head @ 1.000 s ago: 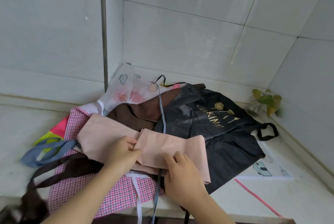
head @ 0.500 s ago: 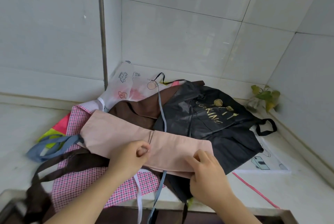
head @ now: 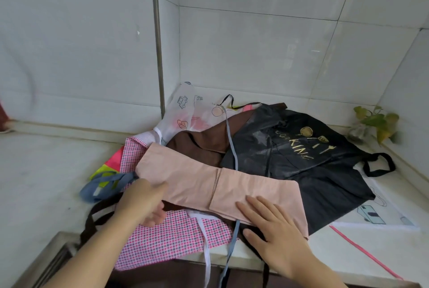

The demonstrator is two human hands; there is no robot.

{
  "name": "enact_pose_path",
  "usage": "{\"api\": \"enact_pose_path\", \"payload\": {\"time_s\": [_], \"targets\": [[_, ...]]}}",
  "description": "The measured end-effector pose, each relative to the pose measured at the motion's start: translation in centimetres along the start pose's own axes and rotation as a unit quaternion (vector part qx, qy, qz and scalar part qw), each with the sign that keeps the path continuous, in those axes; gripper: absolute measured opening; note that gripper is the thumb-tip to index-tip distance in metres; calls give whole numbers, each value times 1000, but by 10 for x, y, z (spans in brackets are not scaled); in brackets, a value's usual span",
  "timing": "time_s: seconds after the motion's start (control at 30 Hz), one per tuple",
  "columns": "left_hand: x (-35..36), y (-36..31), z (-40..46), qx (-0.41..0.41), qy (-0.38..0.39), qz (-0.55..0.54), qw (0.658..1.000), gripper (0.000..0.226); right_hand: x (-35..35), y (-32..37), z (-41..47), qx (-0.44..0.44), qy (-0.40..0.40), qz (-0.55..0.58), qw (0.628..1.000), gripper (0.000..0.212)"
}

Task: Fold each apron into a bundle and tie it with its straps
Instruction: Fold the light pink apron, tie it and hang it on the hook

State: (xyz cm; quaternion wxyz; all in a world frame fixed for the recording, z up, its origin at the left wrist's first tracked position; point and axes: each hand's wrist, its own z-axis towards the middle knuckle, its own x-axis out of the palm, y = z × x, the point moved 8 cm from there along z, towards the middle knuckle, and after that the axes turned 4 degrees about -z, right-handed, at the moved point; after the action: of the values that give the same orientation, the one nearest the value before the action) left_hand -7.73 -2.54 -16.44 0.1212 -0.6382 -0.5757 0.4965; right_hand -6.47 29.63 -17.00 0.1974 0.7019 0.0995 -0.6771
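Observation:
A pink apron (head: 199, 183), folded into a long strip, lies across a pile of other aprons on the white counter (head: 46, 171). My left hand (head: 141, 204) grips the strip's near edge close to its left end, fingers curled under the cloth. My right hand (head: 274, 225) lies flat on the strip's right half with straight fingers. A thin grey-blue strap (head: 232, 146) runs over the pile, passes under the strip and hangs off the counter's front edge.
Under the strip lie a black apron with gold print (head: 301, 155), a brown apron (head: 204, 146), a pink checked apron (head: 167, 239) and a white printed one (head: 190, 111). A metal pipe (head: 157, 44) stands in the tiled corner. A small plant (head: 376, 123) sits at right.
The pink strip now lies longer and flatter. My left hand has slid toward its left end, and my right hand has gone from pinching the near edge to lying flat on top.

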Motion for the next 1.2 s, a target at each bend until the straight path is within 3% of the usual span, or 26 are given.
{"api": "enact_pose_path", "payload": {"time_s": [0.07,0.13,0.2,0.4,0.53,0.63,0.8,0.93,1.07,1.2], "targets": [[-3,6,-2,-21,36,-127,991,54,-1,0,0,-5,-8,8,1000,59],[0,6,-3,-23,58,-283,957,41,-2,0,0,-7,-11,14,1000,61],[6,5,-1,-23,56,-359,931,27,-2,0,0,-6,-15,21,1000,62],[15,-2,13,-29,43,-408,912,22,-3,-1,-1,-3,-29,27,999,62],[3,-25,13,75,-6,-488,870,6,-3,-1,-1,-1,-31,24,999,63],[8,-41,8,137,13,-510,849,27,-4,-1,-1,-3,-37,18,999,62],[25,-30,17,86,44,-531,842,42,-3,-2,-1,-7,-42,16,999,61],[13,-20,29,58,3,-530,846,42,-2,-2,-1,-8,-39,18,999,61],[-6,-20,34,81,-57,-515,851,29,-4,-1,-1,-8,-33,18,999,59],[-10,-27,25,98,-60,-541,833,31,-2,-1,-1,-9,-32,11,999,58]]}}
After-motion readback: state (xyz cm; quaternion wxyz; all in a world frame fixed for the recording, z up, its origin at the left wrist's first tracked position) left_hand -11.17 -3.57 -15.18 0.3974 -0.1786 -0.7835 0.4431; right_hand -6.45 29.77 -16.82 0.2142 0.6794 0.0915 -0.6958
